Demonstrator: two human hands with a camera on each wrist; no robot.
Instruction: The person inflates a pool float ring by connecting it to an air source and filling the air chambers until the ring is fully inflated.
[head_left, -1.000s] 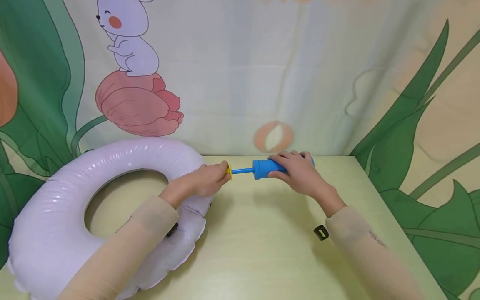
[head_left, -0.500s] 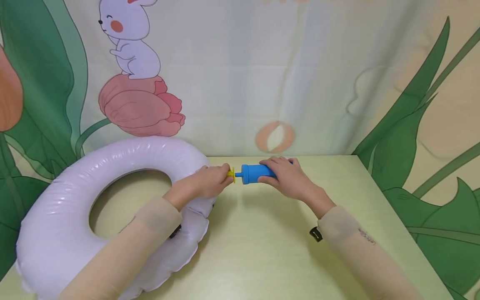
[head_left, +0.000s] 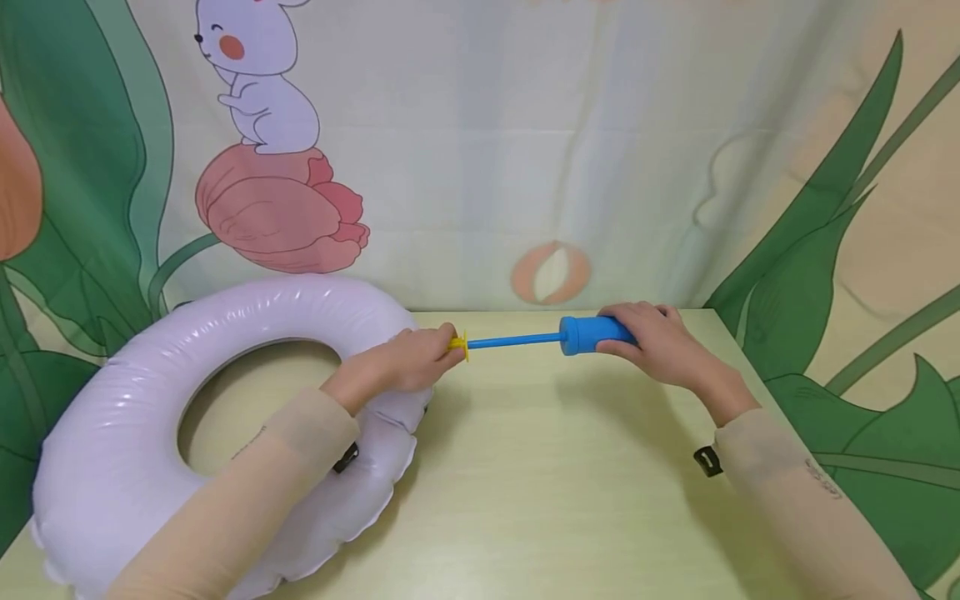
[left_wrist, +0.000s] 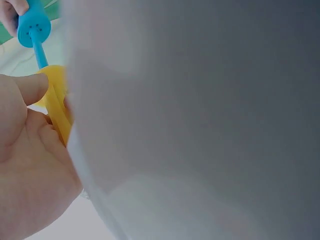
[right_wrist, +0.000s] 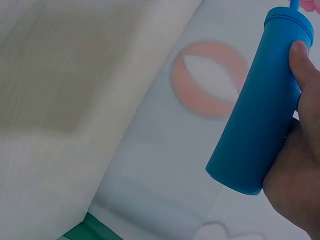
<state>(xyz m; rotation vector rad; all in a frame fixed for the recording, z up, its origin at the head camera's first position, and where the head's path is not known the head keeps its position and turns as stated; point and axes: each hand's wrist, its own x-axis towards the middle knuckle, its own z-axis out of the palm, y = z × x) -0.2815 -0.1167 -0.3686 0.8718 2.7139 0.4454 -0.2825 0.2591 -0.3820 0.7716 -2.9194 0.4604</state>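
Observation:
A blue hand pump (head_left: 585, 335) stretches roughly level between my two hands above the table. My right hand (head_left: 663, 346) grips its barrel, thumb along the near side in the head view. My left hand (head_left: 412, 360) holds the yellow end piece (left_wrist: 56, 95), which has a round flange, between thumb and fingers. A long stretch of thin blue rod (head_left: 513, 340) shows between flange and barrel. A pale lilac inflatable swim ring (head_left: 112, 408) lies beneath my left arm. Its blurred wall (left_wrist: 190, 120) fills most of the left wrist view; whether the yellow piece joins it I cannot tell.
A pale yellow-green table (head_left: 525, 500) carries the ring on its left side. Behind it hangs a curtain (head_left: 450, 167) printed with a rabbit, flowers and leaves. Black wrist straps show at both cuffs.
My right hand first moved left with the barrel, shortening the exposed rod, then moved right, drawing much more rod out. My left hand has stayed nearly in place.

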